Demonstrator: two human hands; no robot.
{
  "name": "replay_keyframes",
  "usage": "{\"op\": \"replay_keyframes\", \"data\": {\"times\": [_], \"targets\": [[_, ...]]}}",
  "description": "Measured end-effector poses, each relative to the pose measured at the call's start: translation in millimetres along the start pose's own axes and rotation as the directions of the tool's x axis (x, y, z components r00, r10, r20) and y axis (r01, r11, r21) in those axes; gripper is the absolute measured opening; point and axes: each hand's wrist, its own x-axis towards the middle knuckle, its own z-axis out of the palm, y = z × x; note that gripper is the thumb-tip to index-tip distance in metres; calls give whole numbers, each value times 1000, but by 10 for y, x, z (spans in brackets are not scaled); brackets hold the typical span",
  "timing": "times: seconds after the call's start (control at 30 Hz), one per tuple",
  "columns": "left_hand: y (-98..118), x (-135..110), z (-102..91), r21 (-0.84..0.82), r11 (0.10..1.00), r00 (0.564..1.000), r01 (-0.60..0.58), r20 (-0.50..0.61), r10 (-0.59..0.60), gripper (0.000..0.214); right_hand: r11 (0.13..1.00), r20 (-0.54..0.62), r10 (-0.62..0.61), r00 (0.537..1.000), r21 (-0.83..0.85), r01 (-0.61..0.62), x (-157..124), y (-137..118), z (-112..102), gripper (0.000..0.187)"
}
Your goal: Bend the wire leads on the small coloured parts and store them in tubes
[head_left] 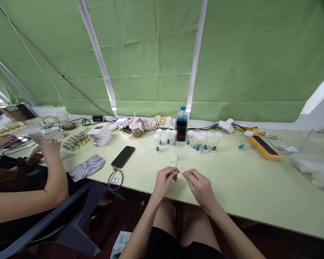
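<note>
Head view shows me green fabric filling the wall beyond the hands, and below it the pale table running under them to both sides. Well off to the left of the hands, a co-worker handles something pale, with a grey chair between that person and mine. Far to the right of the hands I see a clear plastic bag, blurred, and nearer, an orange power strip. Left of the hands lie a grey cloth and, closer, a dark phone with a ring strap. A blue-capped bottle stands beyond the hands, its lower part partly blocked by white-capped vials spread in front of it and to either side. One clear vial stands just past the fingertips, directly behind the work from where I look. My left hand pinches a thin wire, which rises from its fingertips and bends at the top. My right hand is close beside it, thumb and finger pressed together; whether they grip the wire's end, I can't tell.
</note>
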Motion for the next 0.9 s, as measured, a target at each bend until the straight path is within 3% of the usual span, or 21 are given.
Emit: {"op": "replay_keyframes", "data": {"times": [0.2,0.4,0.47,0.57,0.67,0.77,0.9], "targets": [[4,-3,-33,60,998,999,-9,51,6,26,954,124,168,978,231,-194,43,-44,-54,26],[-17,-20,-38,116,993,995,-4,96,-8,25,768,391,344,853,405,-496,49,24,-35,31],[-33,-23,-26,112,994,997,7,79,-15,26,748,394,343,853,434,-502,45,36,-14,31],[-70,-11,-25,80,996,999,39,22,-41,27,844,279,257,925,403,-355,20,41,5,25],[-119,14,-51,31,996,996,82,-27,-81,24,973,147,28,989,224,-61,-39,65,10,33],[-149,34,-75,2,995,994,104,-30,-104,22,984,107,-172,979,-21,175,-116,130,22,41],[-135,44,-60,7,994,993,113,-15,-113,22,928,142,-291,946,-197,315,-188,233,66,45]]}}
